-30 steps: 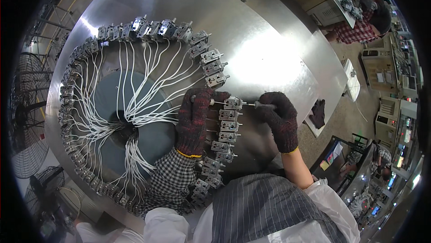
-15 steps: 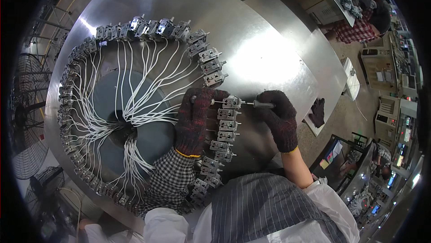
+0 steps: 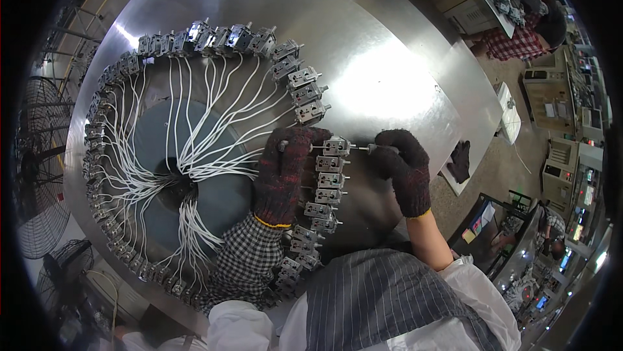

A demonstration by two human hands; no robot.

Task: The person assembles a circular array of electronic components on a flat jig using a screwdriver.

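Note:
My left hand point(image 3: 281, 179), in a dark red-flecked knit glove, is closed around a thin pale wire that runs into the left side of a small metal block point(image 3: 336, 146). My right hand point(image 3: 404, 169), in a matching glove, grips a screwdriver by its grey handle. The screwdriver shaft point(image 3: 359, 148) points left and meets the right side of the same block. Similar metal blocks point(image 3: 308, 95) stand in a large ring, and white wires point(image 3: 214, 124) run from them to the middle. The gloved fingers hide most of the handle and the wire's end.
Under the wires lies a grey round disc point(image 3: 152, 133) with a dark centre hole, on a shiny metal table point(image 3: 350, 39). A spare dark glove point(image 3: 459, 161) rests at the right. Fans point(image 3: 42, 156) stand to the left. Another person point(image 3: 516, 43) is at a bench, upper right.
The right hand's fingers have closed further over the screwdriver handle, so less of it shows. The left hand and the block have barely moved.

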